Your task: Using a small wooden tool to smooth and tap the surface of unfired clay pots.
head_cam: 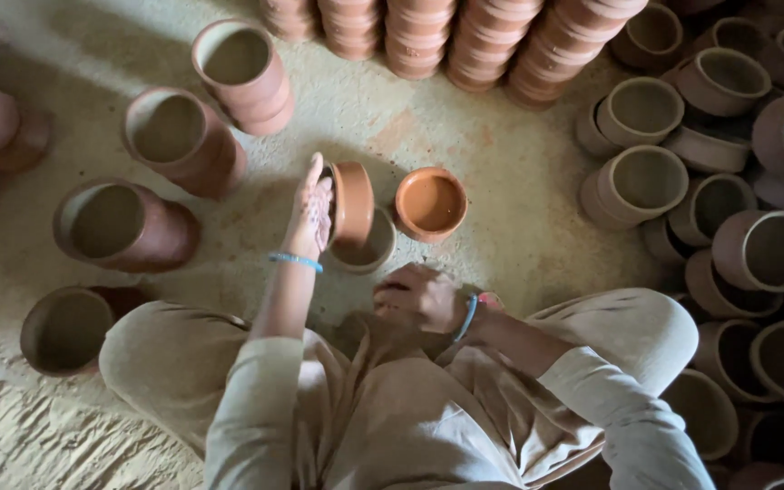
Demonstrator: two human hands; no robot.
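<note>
While the person sits low on the sandy floor [465,127], knees drawn up in pale trousers, the left hand [310,210] is raised with fingers straight and together, palm flat against the base of a small terracotta cup [353,201]. That cup is tipped on its side, rim facing right; whether the thumb wraps round it cannot be told from this angle. It sits directly above a paler, greyish cup [367,252] standing on the floor, and appears to touch its rim.

Right hand [419,295] is curled into a loose fist, knuckles up, resting low by the lap; the fingers are pressed together, and whether anything lies inside them is hidden. Both wrists carry a thin blue bangle.

Just right of the tipped cup: an orange-brown bowl [431,203], upright, mouth open, apart from both hands.

Left side: four tall stacks of nested pots [174,136], leaning, mouths toward the camera. Top edge: a row of stacked cups [465,41]. Right side: a dense heap of loose grey-brown pots [728,181], many on their sides, overlapping.
</note>
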